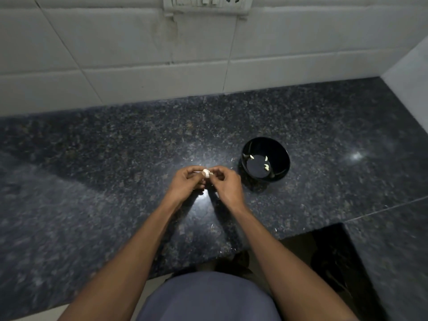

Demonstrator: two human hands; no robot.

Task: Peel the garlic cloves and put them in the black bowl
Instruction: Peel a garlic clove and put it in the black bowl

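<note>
A small white piece of garlic (206, 173) is held above the dark granite counter, between both hands. My left hand (187, 181) grips it from the left with curled fingers. My right hand (225, 183) pinches it from the right with thumb and fingertips. The black bowl (281, 163) stands on the counter just right of my right hand. Inside it lie several pale peeled cloves (266, 166).
The speckled granite counter (115, 170) runs to a white tiled wall (139, 54) at the back, with a socket panel (206, 3) up top. A side wall closes the right end. The counter's front edge steps back at the lower right.
</note>
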